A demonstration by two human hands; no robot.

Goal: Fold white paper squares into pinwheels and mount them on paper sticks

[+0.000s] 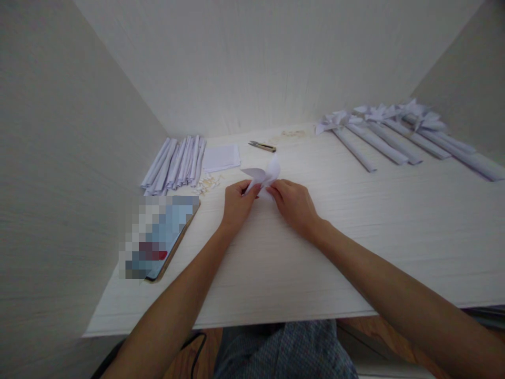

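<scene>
A white paper pinwheel (271, 169) with curled blades is held between both hands above the middle of the table. My left hand (239, 202) pinches its left side, thumb toward the centre. From the right, my right hand (294, 204) closes its thumb and fingers on the lower right part of the paper. The fingertips partly hide the pinwheel's centre. Just beyond it lie small thread snips (262, 146), and to the left of my left hand is a scatter of small pale bits (208, 184).
Rolled paper sticks (173, 164) lie in a row at the left, beside a stack of paper squares (221, 158). A phone (169, 237) rests near the left wall. Several finished pinwheels on paper sticks (389, 139) lie at the back right. Walls enclose the white table (394, 237).
</scene>
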